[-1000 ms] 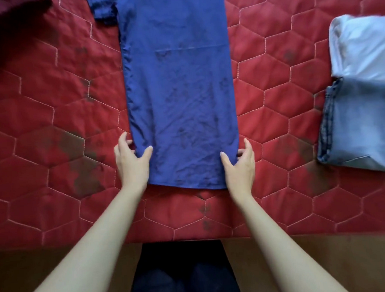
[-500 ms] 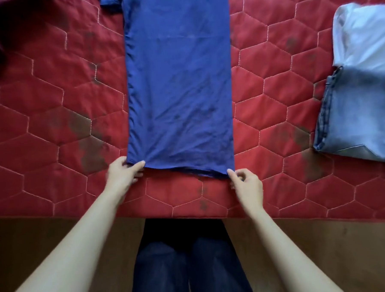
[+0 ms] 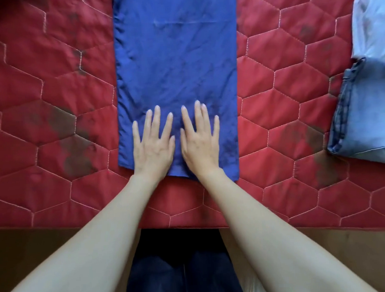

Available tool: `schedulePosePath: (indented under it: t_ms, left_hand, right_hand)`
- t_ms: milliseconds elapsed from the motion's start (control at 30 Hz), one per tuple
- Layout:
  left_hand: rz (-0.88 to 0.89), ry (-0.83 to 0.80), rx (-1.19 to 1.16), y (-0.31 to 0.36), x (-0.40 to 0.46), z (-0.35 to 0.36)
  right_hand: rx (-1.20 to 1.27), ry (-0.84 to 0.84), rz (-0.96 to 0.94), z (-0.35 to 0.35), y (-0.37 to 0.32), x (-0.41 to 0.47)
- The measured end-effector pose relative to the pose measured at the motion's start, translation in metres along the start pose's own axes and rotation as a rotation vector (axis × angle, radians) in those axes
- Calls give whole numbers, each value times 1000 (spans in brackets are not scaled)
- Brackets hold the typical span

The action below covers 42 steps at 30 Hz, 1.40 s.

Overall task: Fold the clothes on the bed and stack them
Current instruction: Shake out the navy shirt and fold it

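Note:
A blue shirt [image 3: 175,57], folded into a long narrow strip, lies flat on the red quilted bed cover [image 3: 50,97] and runs from the near edge out past the top of the view. My left hand [image 3: 152,145] and my right hand [image 3: 200,141] lie side by side, palms down, on the strip's near end. All fingers are straight and spread, pressing the cloth flat. At the right edge sit folded light-blue jeans [image 3: 368,114], with a folded pale-blue garment [image 3: 374,22] just beyond them.
The bed's near edge [image 3: 57,226] runs across the lower part of the view, with brown floor [image 3: 36,254] below it. My legs in dark jeans [image 3: 182,276] stand against the bed. Dark smudges mark the red cover left and right of the shirt.
Both hands have let go of the shirt's bottom corners and moved inward onto the cloth, lying flat in the middle. The view has moved closer to the shirt.

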<state>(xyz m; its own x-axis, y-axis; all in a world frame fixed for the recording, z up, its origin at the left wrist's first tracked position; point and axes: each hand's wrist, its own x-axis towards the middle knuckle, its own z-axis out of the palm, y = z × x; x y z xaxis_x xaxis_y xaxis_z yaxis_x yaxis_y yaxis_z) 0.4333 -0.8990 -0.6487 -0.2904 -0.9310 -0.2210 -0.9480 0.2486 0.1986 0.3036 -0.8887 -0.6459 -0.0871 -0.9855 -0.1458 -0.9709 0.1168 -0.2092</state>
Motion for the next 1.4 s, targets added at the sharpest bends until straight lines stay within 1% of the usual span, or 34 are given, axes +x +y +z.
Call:
schedulePosePath:
  t_ms: [100,167,233,267,367,467,567,633,667,733,800,900,1000,1100,1167,1233,1300,1367,1400]
  left_hand:
    - [33,-21,38,-16,-47,18]
    - [63,-41,41,-23,-78,19]
    - [64,-50,34,-23,-89,10]
    - [63,-39,23,-22,-84,4]
    - [96,44,8,-12,-29,-19]
    - [108,108,12,-7,65,-39]
    - [81,89,26,-15,154,-46]
    - [17,53,28,-29,190,-44]
    - [6,48,28,-38,199,-44]
    - [17,79,19,-55,199,-43]
    - [-18,107,-12,-72,181,-41]
    - [-91,78,-11,-86,146,-40]
    - [-26,76,20,-80,152,-51]
    - [55,169,6,-62,217,-73]
    - [51,218,16,-49,278,-88]
    - [15,188,48,-43,336,-97]
    - [-50,116,71,-46,378,-96]
    - [-79,91,62,-63,397,-91]
    - [-68,95,61,-74,400,-89]
  right_hand:
    - [-89,-40,-23,8,46,-67]
    - [-77,-86,7,2,65,-106]
    - [-41,-103,33,-6,67,-118]
    - [-16,-86,44,-11,63,-111]
    - [20,19,34,-23,36,-45]
    - [46,65,16,-28,-2,58]
    - [15,50,-2,-23,-22,150]
    - [-46,-3,-9,-18,-14,188]
    - [-81,-13,-23,-16,-6,198]
    - [-108,31,-35,-15,14,200]
    - [-103,98,33,-15,33,184]
    - [-111,89,156,-21,54,152]
    - [-89,77,180,-34,53,167]
    - [-62,133,65,-51,26,237]
    - [-25,163,-35,-60,2,301]
    - [-21,140,-104,-64,-18,361]
    - [-89,69,-132,-59,-21,402]
    - [-144,30,-87,-51,-4,420]
    - [-150,42,-52,-48,8,422]
